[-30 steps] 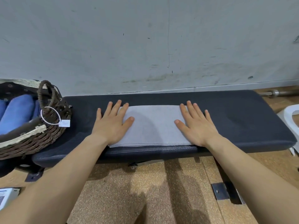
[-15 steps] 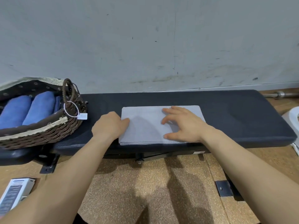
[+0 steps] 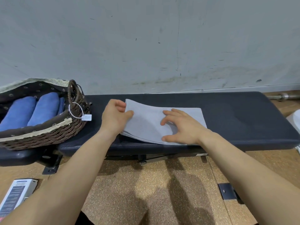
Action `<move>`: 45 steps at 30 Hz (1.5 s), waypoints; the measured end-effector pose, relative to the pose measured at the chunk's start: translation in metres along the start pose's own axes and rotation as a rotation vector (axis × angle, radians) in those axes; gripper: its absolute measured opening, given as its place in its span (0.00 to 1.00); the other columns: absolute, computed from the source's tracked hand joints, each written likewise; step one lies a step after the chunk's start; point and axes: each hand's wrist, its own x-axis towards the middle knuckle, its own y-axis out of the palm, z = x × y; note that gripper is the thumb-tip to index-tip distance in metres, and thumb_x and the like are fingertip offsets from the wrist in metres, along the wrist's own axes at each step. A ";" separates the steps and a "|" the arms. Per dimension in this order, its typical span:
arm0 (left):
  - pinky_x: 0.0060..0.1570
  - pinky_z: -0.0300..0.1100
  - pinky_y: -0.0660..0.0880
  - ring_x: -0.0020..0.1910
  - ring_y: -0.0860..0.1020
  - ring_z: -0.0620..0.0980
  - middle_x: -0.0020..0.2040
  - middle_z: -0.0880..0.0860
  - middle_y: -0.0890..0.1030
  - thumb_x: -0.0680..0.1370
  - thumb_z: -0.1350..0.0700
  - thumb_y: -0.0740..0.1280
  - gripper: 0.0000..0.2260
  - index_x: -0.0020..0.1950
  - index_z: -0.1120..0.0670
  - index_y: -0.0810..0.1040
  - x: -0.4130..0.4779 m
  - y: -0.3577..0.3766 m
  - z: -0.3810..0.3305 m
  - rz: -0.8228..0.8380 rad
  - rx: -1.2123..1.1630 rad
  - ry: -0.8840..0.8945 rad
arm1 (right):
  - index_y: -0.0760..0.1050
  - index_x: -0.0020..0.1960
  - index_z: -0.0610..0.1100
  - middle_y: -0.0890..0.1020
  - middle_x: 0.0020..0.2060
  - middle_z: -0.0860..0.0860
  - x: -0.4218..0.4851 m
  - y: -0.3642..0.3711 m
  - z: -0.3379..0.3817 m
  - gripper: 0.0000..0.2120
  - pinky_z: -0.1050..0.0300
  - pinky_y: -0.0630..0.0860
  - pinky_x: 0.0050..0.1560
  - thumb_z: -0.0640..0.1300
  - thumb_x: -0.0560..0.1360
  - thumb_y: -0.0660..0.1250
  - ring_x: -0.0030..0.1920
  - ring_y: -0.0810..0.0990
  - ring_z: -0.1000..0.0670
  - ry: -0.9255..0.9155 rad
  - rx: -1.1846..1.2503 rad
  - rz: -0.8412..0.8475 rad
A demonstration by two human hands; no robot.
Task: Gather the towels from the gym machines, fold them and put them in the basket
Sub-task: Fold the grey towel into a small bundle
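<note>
A folded grey towel lies on the dark padded bench, near the middle of it. The left hand pinches the left edge of the towel, with the thumb on top and the fingers underneath, and this edge is raised a little from the bench. The right hand rests on the right half of the towel with its fingers spread and a little arched; the fingertips and the thumb press on the cloth.

At the left end of the bench stands a woven basket with a dark lining, and a white tag hangs from its handle. Two rolled blue towels lie side by side inside it. Behind the bench is a pale wall. On the floor, at the lower left, lies a white box.
</note>
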 end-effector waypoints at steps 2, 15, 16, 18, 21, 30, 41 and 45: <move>0.43 0.42 0.77 0.47 0.81 0.50 0.49 0.51 0.81 0.73 0.58 0.75 0.14 0.55 0.52 0.75 0.003 -0.002 -0.010 -0.032 -0.084 0.003 | 0.71 0.66 0.60 0.58 0.79 0.57 0.004 0.006 0.008 0.27 0.53 0.51 0.78 0.66 0.70 0.71 0.80 0.49 0.51 -0.019 -0.006 -0.018; 0.51 0.42 0.78 0.49 0.82 0.46 0.47 0.47 0.84 0.72 0.58 0.75 0.13 0.54 0.49 0.78 -0.016 0.031 -0.064 0.065 -0.189 0.070 | 0.76 0.66 0.59 0.68 0.74 0.56 -0.030 -0.032 -0.026 0.20 0.52 0.62 0.71 0.60 0.75 0.70 0.74 0.63 0.49 0.113 0.062 -0.179; 0.51 0.41 0.78 0.48 0.82 0.45 0.47 0.47 0.84 0.72 0.58 0.75 0.13 0.53 0.48 0.78 -0.017 0.037 -0.066 0.074 -0.170 0.071 | 0.74 0.67 0.59 0.66 0.76 0.56 -0.034 -0.032 -0.028 0.23 0.51 0.62 0.72 0.61 0.74 0.70 0.75 0.60 0.49 0.120 0.036 -0.148; 0.50 0.41 0.78 0.47 0.82 0.45 0.47 0.47 0.83 0.72 0.58 0.75 0.13 0.53 0.49 0.79 -0.020 0.050 -0.067 0.102 -0.129 0.076 | 0.71 0.70 0.59 0.62 0.77 0.55 -0.038 -0.031 -0.031 0.29 0.50 0.60 0.73 0.64 0.72 0.71 0.76 0.57 0.49 0.131 -0.022 -0.128; 0.48 0.38 0.78 0.46 0.82 0.44 0.46 0.46 0.83 0.72 0.58 0.75 0.13 0.54 0.51 0.81 -0.024 0.073 -0.068 0.145 -0.021 0.103 | 0.68 0.72 0.57 0.62 0.76 0.54 -0.043 -0.034 -0.039 0.35 0.51 0.61 0.72 0.65 0.69 0.72 0.76 0.56 0.48 0.203 -0.012 -0.142; 0.53 0.44 0.77 0.51 0.80 0.49 0.52 0.48 0.81 0.74 0.56 0.71 0.12 0.57 0.50 0.79 -0.043 0.138 -0.072 0.226 0.366 0.217 | 0.68 0.72 0.58 0.63 0.74 0.54 -0.057 -0.027 -0.066 0.35 0.48 0.61 0.72 0.66 0.68 0.73 0.75 0.56 0.46 0.297 0.037 -0.075; 0.47 0.46 0.77 0.52 0.79 0.53 0.54 0.52 0.81 0.76 0.55 0.68 0.11 0.58 0.52 0.79 -0.062 0.177 -0.075 0.258 0.623 0.337 | 0.67 0.73 0.54 0.62 0.74 0.51 -0.058 -0.017 -0.069 0.36 0.47 0.60 0.72 0.61 0.68 0.74 0.74 0.55 0.44 0.308 0.104 -0.127; 0.54 0.49 0.78 0.53 0.80 0.53 0.51 0.52 0.83 0.76 0.53 0.67 0.08 0.53 0.53 0.82 -0.057 0.170 -0.074 0.349 0.525 0.299 | 0.71 0.70 0.53 0.70 0.69 0.50 -0.057 -0.031 -0.077 0.28 0.47 0.65 0.71 0.51 0.71 0.71 0.73 0.63 0.42 0.309 0.202 -0.094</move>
